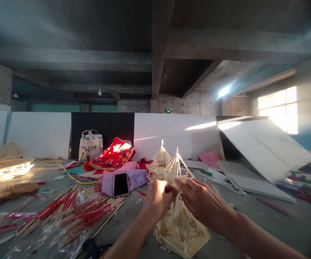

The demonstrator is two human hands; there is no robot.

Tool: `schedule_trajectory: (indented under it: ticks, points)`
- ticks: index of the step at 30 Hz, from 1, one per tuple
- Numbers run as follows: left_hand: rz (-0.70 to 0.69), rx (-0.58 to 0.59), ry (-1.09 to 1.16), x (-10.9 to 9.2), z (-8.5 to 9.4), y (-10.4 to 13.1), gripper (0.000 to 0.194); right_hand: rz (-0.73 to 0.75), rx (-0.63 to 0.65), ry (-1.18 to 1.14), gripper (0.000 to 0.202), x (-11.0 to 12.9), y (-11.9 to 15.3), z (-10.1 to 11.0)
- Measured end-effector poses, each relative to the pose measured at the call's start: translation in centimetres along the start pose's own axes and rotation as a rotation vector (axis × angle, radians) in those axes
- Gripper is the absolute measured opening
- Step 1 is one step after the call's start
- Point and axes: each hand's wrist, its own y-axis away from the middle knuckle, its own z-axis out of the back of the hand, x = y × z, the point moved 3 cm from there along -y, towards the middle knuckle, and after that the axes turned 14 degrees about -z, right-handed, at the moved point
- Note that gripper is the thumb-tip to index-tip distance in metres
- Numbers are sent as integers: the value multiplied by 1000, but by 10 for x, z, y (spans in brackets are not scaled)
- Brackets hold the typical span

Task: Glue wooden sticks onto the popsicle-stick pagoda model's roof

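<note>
A pavilion-like model of pale wooden sticks (184,240) stands before me on the grey surface, with a polygonal base and a pointed roof of slanting sticks. My left hand (161,194) is at the left side of its roof, fingers curled in a pinch; whatever sits between the fingertips is hidden. From the right, my right hand (202,199) reaches over the roof sticks. Its index finger is stretched toward them and its thumb is partly hidden. Just behind stands a second stick model (162,156) with a tiered, pointed roof.
Red and plain sticks (77,212) lie with clear wrappers at left. A phone (121,185) rests against a lilac cloth (138,177). Behind are a red bag (112,156) and tote bag (90,146). White boards (266,151) lean at right; dark-handled scissors (90,248) lie near my left forearm.
</note>
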Motion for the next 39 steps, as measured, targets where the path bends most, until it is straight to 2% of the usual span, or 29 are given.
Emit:
schedule_trajectory:
  ticks: [8, 12, 17, 23, 29, 34, 39]
  points:
    - [-1, 17, -9, -9, 7, 6, 24, -16, 23, -36, 28, 0, 0, 1]
    - [5, 16, -18, -7, 3, 6, 26, -6, 29, -9, 31, -1, 0, 0]
    - [56, 45, -5, -5, -5, 6, 28, -2, 40, -37, 23, -1, -1, 1]
    - [-51, 10, -118, -8, -6, 5, 25, -22, 49, -69, 21, 0, 0, 4]
    - [-54, -13, -165, -7, -7, 4, 22, -6, 37, -47, 29, -1, 0, 2]
    - [-91, -10, -164, -6, -10, 4, 22, 4, 13, -8, 23, -2, 0, 0]
    - [-7, 33, -195, -9, -5, 8, 19, 11, 27, -2, 16, -1, 1, 0]
